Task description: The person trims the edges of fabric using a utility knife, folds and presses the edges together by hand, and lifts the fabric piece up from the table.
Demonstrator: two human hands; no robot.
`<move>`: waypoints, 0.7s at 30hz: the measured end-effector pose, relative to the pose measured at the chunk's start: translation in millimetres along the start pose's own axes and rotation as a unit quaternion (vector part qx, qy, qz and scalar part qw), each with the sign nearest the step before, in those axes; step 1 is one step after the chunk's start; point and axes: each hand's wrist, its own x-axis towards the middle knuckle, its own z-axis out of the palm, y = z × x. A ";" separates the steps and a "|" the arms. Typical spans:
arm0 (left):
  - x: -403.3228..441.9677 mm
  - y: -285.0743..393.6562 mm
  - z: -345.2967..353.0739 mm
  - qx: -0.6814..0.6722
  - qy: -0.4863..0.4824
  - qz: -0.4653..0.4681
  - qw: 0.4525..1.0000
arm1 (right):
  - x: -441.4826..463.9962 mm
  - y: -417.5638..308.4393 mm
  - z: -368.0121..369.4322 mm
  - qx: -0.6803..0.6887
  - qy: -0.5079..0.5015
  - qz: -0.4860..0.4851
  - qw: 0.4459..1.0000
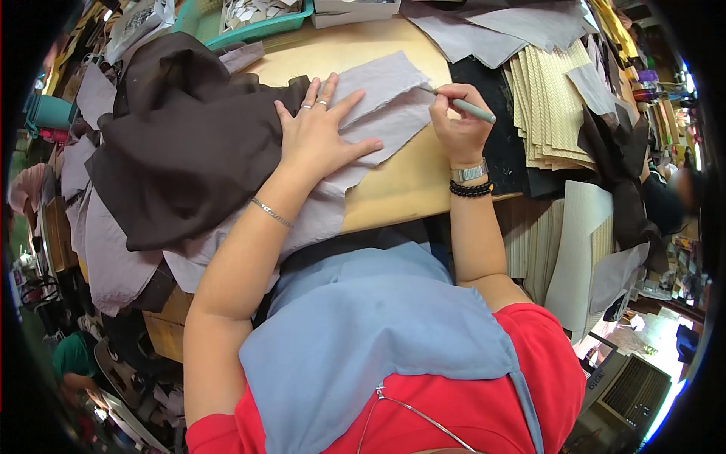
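Observation:
My left hand lies spread on a pale lilac-grey sheet, with its outer edge against a bunched dark brown cloth. The sheet looks like fabric or leather, with a second layer showing beneath a ragged edge. Closed around a grey-green pen, my right hand sits at the sheet's right end. The pen's tip points left and meets the sheet's edge, though exact contact is hard to see. Both layers rest on a light wooden board.
At the back stands a teal tray of small pale scraps, beside a white box. Textured cream sheets are stacked to the right on a black surface. More grey pieces lie at the back right. Another person's arm shows at far left.

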 end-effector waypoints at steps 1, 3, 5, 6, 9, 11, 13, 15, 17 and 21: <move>-0.1 0.3 -0.5 0.000 -0.001 0.000 1.000 | -1.2 -1.7 -0.8 0.004 -0.017 -0.023 1.000; 0.3 0.3 -0.7 0.001 0.000 0.000 1.000 | -0.4 -7.3 2.3 0.015 -0.021 -0.057 0.998; -0.1 -0.3 0.4 0.004 0.003 0.001 1.000 | 1.0 -8.8 4.6 0.018 -0.024 -0.082 0.996; -0.3 0.0 0.3 0.005 0.001 0.000 1.000 | 0.1 -8.4 4.2 0.014 -0.022 -0.063 0.998; -0.3 1.3 -2.1 0.009 -0.004 -0.003 1.000 | -2.9 -6.8 2.5 0.002 -0.019 -0.025 1.000; 0.3 2.4 -2.8 0.010 -0.008 -0.005 1.000 | -2.7 -5.1 1.0 -0.007 -0.020 -0.024 0.999; 0.4 1.4 -0.3 0.012 -0.003 -0.002 1.000 | -2.5 -5.1 1.2 -0.005 -0.022 -0.014 1.000; 0.5 0.7 0.4 0.014 -0.002 -0.001 1.000 | -2.5 -6.3 2.2 -0.005 -0.025 -0.006 1.000; 0.4 0.6 0.2 0.014 -0.003 -0.001 1.000 | -2.6 -8.2 2.8 -0.006 -0.032 -0.001 0.999; 0.1 -0.4 2.2 0.016 0.003 0.002 1.000 | -1.8 -9.1 4.2 -0.029 -0.041 0.007 0.999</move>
